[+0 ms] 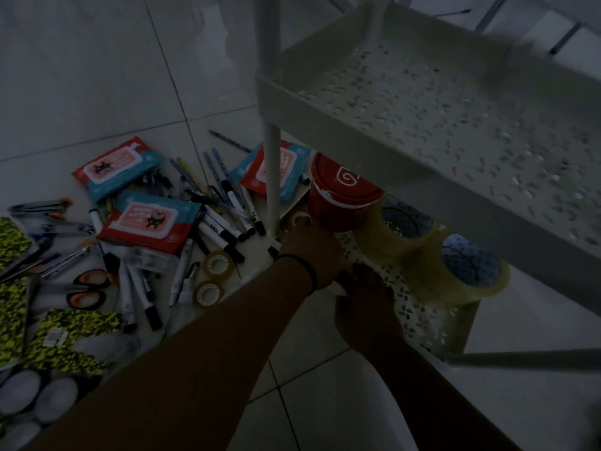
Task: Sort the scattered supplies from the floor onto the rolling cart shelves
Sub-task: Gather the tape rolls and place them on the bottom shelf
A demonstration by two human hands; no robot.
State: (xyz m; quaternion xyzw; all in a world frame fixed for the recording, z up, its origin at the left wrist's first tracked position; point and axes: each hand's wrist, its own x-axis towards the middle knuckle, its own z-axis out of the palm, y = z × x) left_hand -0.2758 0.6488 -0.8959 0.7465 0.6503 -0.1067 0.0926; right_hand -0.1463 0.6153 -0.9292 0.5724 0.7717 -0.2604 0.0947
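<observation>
- The rolling cart (pixel 325 92) is the landmark: its bottom shelf (pixel 419 317) already carries a red tub (pixel 341 196) and two big rolls of clear packing tape (pixel 403 229), (pixel 471 271) set side by side to the right of the tub.
- The upper perforated shelf (pixel 439 131) holds nothing that shows.
- The left hand (pixel 309 249) reaches into the bottom shelf just left of the tub, at a small tape roll (pixel 300 219); whether the fingers grip it or only touch it, I cannot tell in this dim light.
- The right hand (pixel 364 297) lies over the shelf's near edge, fingers spread and holding nothing that shows.
- Most of the work is left, by my reckoning: left of the cart's post (pixel 273 177), the floor is strewn with wipe packs (pixel 120 167), (pixel 149 222), (pixel 276 170), markers (pixel 224 229), pens (pixel 192 177), scissors (pixel 91 288) and two small tape rolls (pixel 218 263), (pixel 209 292).
</observation>
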